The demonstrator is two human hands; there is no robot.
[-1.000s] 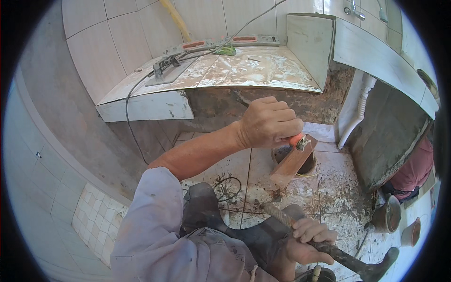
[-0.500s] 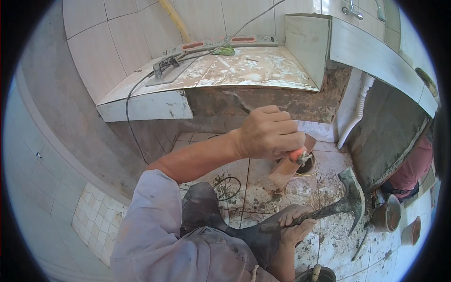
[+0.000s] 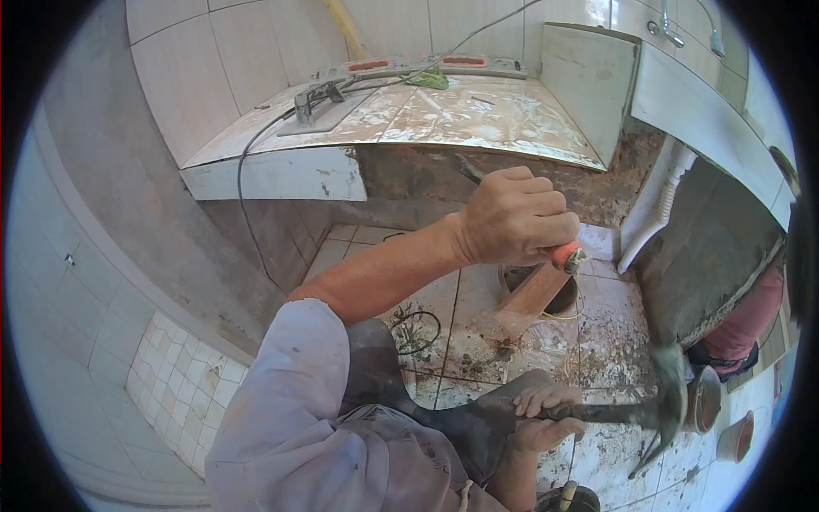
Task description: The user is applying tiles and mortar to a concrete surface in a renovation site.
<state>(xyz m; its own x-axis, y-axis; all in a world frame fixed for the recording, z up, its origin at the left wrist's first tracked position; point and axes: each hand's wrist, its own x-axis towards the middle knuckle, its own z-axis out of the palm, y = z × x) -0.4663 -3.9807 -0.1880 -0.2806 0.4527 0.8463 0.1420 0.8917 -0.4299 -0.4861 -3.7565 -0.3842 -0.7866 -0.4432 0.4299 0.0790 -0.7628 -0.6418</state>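
Hammer (image 3: 670,410): head out to R, blurred, well apart from chisel. Vs 0.5 s ago it has dropped & tipped outward; handle, then angled up, now approx. level. 1.0 s ago head was down nr bottom edge.
R hand (image 3: 546,418): partly wrapped round hammer handle, fingers over, thumb along underside. Grip looks loose; firmness can't be confirmed.
Chisel (image 3: 467,169): tip end up-L, in front of raw strip of ledge (image 3: 275,183); orange grip & battered butt down-R. Posn rel. to ledge approx. unchanged.
L hand (image 3: 516,218): full fist round chisel, no gap seen betw. fingers & palm.
Work status: chisel held in place, hammer off it. Judged betw. blows; no strike at this moment.
View: ledge sits slightly higher & further R vs 0.5 s ago; prob. head movement, not ledge.
Hidden: mid chisel, inside L fist. Tip contact w/ raw strip unconf. Rear of hammer handle masked by R hand.
Unclear: hammer edges smeared; head overlaps pail (image 3: 705,399) in view, touching or apart can't tell.
Covered/cut off: block (image 3: 533,299) hides part of pot (image 3: 565,299); bucket (image 3: 590,499) cut by bottom edge.
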